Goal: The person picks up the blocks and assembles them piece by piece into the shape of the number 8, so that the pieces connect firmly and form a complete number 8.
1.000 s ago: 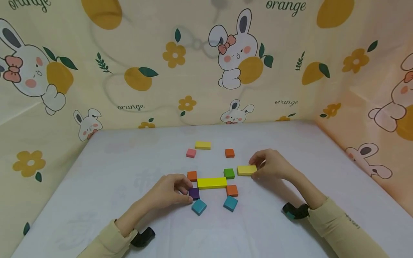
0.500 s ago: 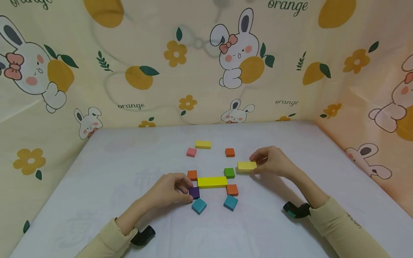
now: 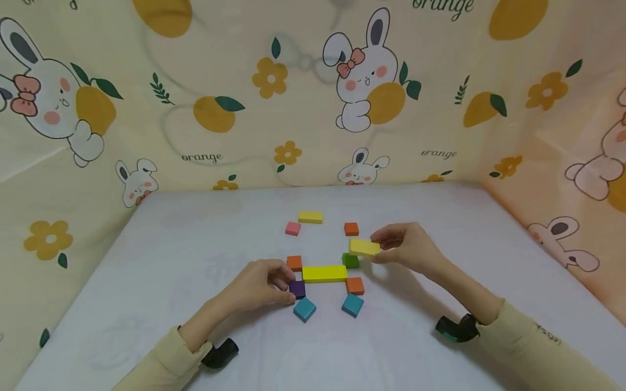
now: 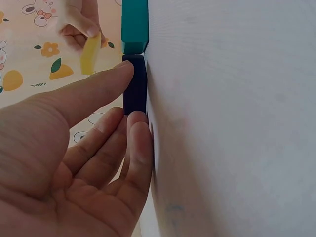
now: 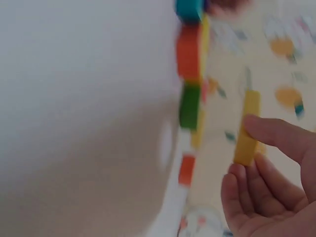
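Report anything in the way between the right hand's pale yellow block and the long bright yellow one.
The green block lies in between, on the table by the right end of the bright yellow block. The right hand holds the pale yellow block raised, so it would likely pass over.

There's a pale yellow block [image 3: 363, 248], a purple block [image 3: 296, 290] and a rabbit-patterned cream backdrop [image 3: 303, 119].

Pale yellow oblong block [image 3: 364, 247] (held aloft), dark purple block [image 3: 299, 289], flat on tabletop [image 3: 313, 353]
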